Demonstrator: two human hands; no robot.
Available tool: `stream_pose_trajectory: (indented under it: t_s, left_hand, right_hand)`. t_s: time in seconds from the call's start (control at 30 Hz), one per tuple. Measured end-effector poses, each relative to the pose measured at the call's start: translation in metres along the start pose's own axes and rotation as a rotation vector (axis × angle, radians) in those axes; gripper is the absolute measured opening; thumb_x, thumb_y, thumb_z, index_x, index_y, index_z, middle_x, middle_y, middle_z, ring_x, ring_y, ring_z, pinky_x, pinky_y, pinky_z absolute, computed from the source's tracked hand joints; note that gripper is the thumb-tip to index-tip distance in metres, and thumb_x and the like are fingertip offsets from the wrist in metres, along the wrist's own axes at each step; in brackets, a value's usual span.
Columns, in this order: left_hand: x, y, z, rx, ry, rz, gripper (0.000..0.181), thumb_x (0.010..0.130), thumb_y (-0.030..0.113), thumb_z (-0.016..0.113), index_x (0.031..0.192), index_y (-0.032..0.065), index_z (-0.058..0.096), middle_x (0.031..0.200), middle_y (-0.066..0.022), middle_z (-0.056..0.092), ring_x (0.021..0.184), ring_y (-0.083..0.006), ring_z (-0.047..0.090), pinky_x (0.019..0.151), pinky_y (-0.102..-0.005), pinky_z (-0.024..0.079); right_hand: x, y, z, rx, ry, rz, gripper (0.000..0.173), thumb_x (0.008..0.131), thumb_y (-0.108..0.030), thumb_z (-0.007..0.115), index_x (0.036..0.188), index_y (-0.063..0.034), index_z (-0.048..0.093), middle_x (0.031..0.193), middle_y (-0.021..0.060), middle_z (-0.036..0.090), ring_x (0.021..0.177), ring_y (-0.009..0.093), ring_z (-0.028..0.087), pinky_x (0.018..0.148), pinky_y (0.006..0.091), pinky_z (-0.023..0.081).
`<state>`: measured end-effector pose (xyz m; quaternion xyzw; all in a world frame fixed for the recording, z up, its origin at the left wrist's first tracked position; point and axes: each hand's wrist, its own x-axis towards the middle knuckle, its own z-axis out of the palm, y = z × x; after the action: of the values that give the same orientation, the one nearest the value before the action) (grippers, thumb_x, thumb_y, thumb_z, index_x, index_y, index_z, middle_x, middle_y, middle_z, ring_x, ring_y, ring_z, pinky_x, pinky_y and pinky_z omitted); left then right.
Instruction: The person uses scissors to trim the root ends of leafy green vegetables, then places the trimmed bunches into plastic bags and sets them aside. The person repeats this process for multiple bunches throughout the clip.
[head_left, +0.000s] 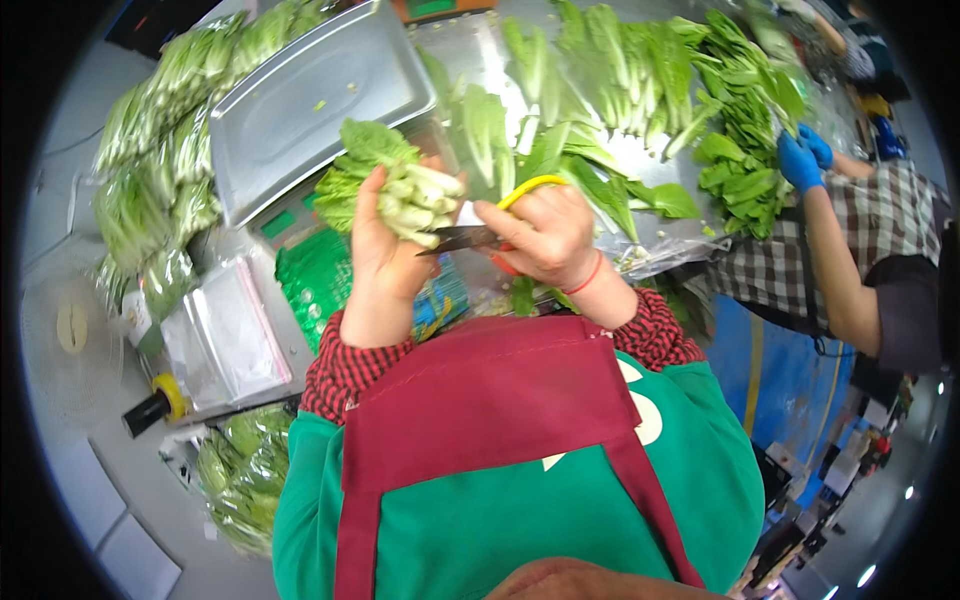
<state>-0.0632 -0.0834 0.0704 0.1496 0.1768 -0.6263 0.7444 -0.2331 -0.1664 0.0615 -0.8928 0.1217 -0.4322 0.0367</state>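
My left hand (390, 251) grips a bunch of leafy greens (424, 196), its pale cut stems turned toward my right side. In my right hand (551, 232) is a pair of scissors (469, 236) with yellow and red handles; the blades lie right at the lower stem ends. From this angle I cannot tell whether the blades touch a stem. Just above the bunch, a metal tray (322, 105) holds a few small green scraps. Loose long-leaf greens (487, 139) lie on the metal table beyond my hands.
Bagged greens (150, 165) are piled at the left, near clear plastic bags (225, 330) and a tape roll (171, 397). A green package (315, 277) lies beneath my left wrist. At the right, a co-worker's blue-gloved hands (802, 161) handle leafy greens (742, 180).
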Motion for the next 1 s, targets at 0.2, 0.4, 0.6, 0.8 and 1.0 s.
stream_pose_trajectory:
  t_s: [0.2,0.4,0.6,0.8,1.0]
  left_hand:
    - [0.003,0.000,-0.009,0.062,0.007,0.014,0.039,0.085,0.026,0.056,0.112,-0.0023,0.050,0.106,-0.0154,0.059,0.103,-0.0293,0.055,0.098,-0.0481,0.040]
    - [0.006,0.049,0.006,0.677,-0.355,0.141,0.037,0.087,0.023,0.050,0.112,-0.0038,0.049,0.108,-0.0159,0.056,0.104,-0.0296,0.055,0.087,-0.0431,0.047]
    - [0.101,0.202,-0.006,1.520,0.379,0.517,0.066,0.073,0.031,0.070,0.121,-0.0079,0.046,0.113,-0.0173,0.057,0.104,-0.0272,0.055,0.087,-0.0352,0.044]
    - [0.125,0.192,-0.009,1.947,0.663,1.226,0.110,0.059,0.044,0.080,0.131,-0.0159,0.022,0.134,-0.0301,0.029,0.125,-0.0386,0.032,0.106,-0.0402,0.025]
    - [0.096,0.203,-0.016,1.614,0.633,1.322,0.116,0.065,0.045,0.078,0.135,-0.0151,0.008,0.140,-0.0311,0.019,0.131,-0.0361,0.024,0.109,-0.0388,0.018]
  right_hand:
    - [-0.012,0.001,0.004,0.279,-0.014,0.102,0.031,0.065,-0.030,0.075,0.088,-0.0132,0.062,0.056,-0.0011,0.047,0.045,0.016,0.048,0.041,0.0303,0.032]
    - [-0.066,0.021,-0.009,0.103,-0.622,0.433,0.031,0.070,-0.030,0.069,0.093,-0.0101,0.061,0.062,0.0057,0.055,0.061,0.025,0.058,0.052,0.0379,0.045]
    - [-0.041,0.113,-0.033,0.142,-0.448,0.834,0.027,0.082,-0.033,0.058,0.089,-0.0079,0.065,0.082,0.0172,0.064,0.076,0.033,0.062,0.069,0.0396,0.050]
    - [-0.037,0.274,-0.011,-0.472,-0.443,1.384,0.069,0.079,-0.062,0.046,0.091,0.0030,0.065,0.095,0.0234,0.063,0.088,0.035,0.062,0.077,0.0417,0.048]
    - [-0.027,0.305,0.022,-0.428,-0.659,1.328,0.066,0.073,-0.051,0.065,0.113,0.0010,0.055,0.112,0.0180,0.060,0.101,0.031,0.060,0.086,0.0381,0.048]
